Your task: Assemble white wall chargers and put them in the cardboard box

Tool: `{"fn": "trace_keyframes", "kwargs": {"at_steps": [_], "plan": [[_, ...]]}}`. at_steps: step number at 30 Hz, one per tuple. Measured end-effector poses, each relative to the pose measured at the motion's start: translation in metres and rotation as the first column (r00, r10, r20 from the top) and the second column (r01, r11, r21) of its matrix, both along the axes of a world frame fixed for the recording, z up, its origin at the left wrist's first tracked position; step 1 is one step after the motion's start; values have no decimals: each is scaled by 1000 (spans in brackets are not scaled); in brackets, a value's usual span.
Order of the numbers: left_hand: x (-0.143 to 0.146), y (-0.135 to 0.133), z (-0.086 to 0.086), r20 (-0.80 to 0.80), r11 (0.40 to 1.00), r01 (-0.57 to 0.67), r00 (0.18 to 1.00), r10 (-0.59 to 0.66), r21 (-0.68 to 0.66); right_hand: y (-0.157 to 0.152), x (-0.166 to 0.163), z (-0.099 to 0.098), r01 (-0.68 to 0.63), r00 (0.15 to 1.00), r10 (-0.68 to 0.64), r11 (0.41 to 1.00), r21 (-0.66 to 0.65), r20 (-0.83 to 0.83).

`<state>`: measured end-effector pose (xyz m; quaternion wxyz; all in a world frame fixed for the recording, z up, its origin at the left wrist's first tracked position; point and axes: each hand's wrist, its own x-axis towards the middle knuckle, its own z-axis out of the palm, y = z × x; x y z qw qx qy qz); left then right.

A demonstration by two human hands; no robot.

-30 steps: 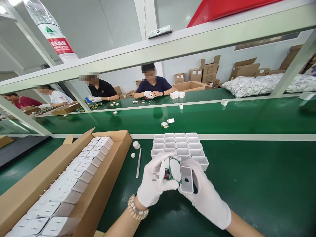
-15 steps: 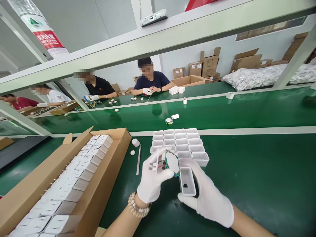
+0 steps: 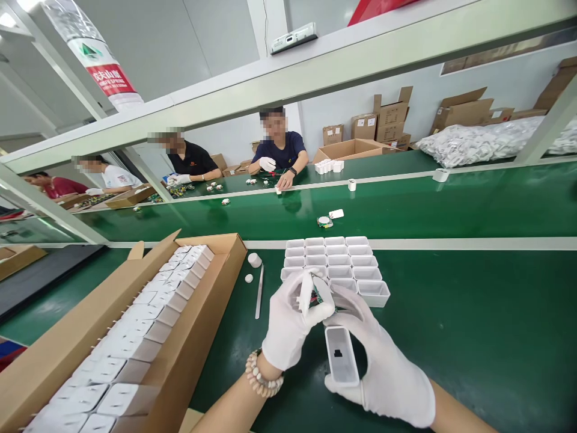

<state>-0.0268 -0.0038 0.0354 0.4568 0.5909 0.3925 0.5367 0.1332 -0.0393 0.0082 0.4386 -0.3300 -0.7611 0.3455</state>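
Observation:
White gloves cover both my hands. My left hand [image 3: 293, 319] is closed around a green circuit board [image 3: 317, 293] with a white plug cover [image 3: 306, 291] beside it; fingers hide much of both. My right hand [image 3: 378, 355] grips an open white plastic housing [image 3: 341, 356] between thumb and fingers, its hollow side facing me and a black slot in its floor. Its fingertips reach up close to the board. Just beyond my hands, rows of open white housings [image 3: 339, 260] stand together on the green table.
At my left lies a long cardboard box [image 3: 211, 313] filled with white plug adapters [image 3: 135, 349]. Tweezers [image 3: 259, 291] and a small white roll [image 3: 255, 260] lie beside it. Another circuit board [image 3: 324, 221] rests on the green belt [image 3: 406, 210]. Co-workers [image 3: 279, 147] sit across it.
My left hand has turned the board and plug cover, so the board's white face is hidden now. The housing in my right hand sits slightly lower. A co-worker's hand has reached onto the belt.

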Motion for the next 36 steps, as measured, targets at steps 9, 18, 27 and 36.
{"fn": "trace_keyframes", "kwargs": {"at_steps": [9, 18, 27, 36], "plan": [[-21, -4, 7, -360, 828, 248, 931, -60, 503, 5, 0, -11, 56, 980, -93, 977, -204, -175], [-13, -9, 15, -503, 780, 394, 856, -119, 487, 2, 1, -6, 85, 964, -109, 991, -106, -244], [-14, -3, 13, -542, 755, 447, 828, -145, 479, 7, 2, -5, 127, 974, -135, 990, -57, -180], [-16, 3, 13, -586, 778, 459, 797, -148, 428, 6, 2, -5, 109, 977, -119, 992, -66, -177]]}}
